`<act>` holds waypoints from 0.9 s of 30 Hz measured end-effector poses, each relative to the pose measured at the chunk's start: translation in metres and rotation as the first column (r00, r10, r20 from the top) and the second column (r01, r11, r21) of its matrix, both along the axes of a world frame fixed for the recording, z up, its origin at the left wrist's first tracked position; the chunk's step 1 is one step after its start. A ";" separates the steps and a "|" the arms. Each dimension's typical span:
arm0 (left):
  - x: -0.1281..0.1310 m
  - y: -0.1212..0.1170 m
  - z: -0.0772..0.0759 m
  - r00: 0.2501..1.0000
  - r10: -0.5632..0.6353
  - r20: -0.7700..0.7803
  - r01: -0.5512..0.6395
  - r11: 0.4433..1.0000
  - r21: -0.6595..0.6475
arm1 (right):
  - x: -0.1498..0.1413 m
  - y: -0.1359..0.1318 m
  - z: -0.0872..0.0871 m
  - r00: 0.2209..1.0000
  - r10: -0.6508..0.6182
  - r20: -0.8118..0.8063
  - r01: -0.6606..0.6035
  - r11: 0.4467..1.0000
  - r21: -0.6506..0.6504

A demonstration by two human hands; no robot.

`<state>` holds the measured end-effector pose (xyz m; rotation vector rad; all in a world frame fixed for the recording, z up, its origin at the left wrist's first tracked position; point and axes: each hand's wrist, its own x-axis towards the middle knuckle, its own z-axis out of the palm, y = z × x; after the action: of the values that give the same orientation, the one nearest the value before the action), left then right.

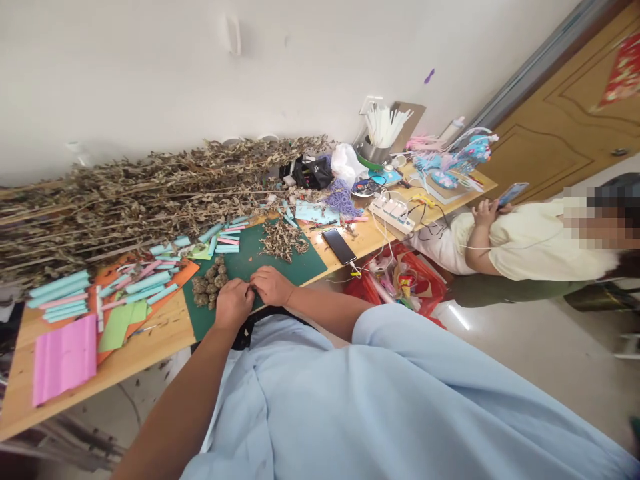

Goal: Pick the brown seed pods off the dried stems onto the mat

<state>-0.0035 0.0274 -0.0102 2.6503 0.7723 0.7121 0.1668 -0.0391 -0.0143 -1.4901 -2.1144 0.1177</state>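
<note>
My left hand (234,303) and my right hand (271,285) meet at the front edge of a green cutting mat (240,260). Their fingertips are pressed together, closed around something too small or hidden to make out. Just left of my left hand sits a pile of round, brownish-green dried balls (209,283). Beyond my right hand lies a small heap of dried leaves (284,240) on the mat.
Long bundles of dried leafy stalks (150,193) cover the table's back. Rolled blue paper (60,288), pink sheets (65,360), a phone (339,247) and a power strip (393,213) lie about. A red bag (433,287) stands below; a seated person (540,240) holds a phone at right.
</note>
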 end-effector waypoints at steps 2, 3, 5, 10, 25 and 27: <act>0.001 0.002 -0.003 0.999 0.011 0.031 -0.010 1.000 -0.015 | 0.003 0.001 0.000 1.000 -0.006 0.014 0.006 1.000 -0.011; 0.001 0.002 -0.003 0.999 0.022 0.039 -0.022 1.000 -0.010 | 0.005 0.000 0.000 1.000 -0.010 0.015 0.010 1.000 -0.021; 0.003 0.001 -0.002 0.999 0.041 0.020 -0.041 0.999 0.000 | 0.008 -0.005 0.003 1.000 -0.024 -0.006 0.024 0.999 -0.045; 0.006 -0.011 0.004 0.994 0.081 -0.067 -0.084 0.995 -0.046 | -0.042 0.007 -0.001 0.956 -0.223 -0.193 0.206 0.973 -0.107; 0.003 -0.011 -0.008 0.984 0.175 -0.026 -0.176 0.983 -0.045 | 0.003 -0.009 -0.006 0.946 -0.141 -0.292 0.129 0.990 -0.059; 0.002 -0.011 -0.008 0.987 0.156 -0.027 -0.156 0.987 -0.024 | 0.011 -0.010 -0.009 0.943 -0.143 -0.301 0.130 0.990 -0.061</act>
<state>-0.0017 0.0164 -0.0186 2.6012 0.9979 0.7044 0.1781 -0.0488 -0.0238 -1.5281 -1.7682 0.3199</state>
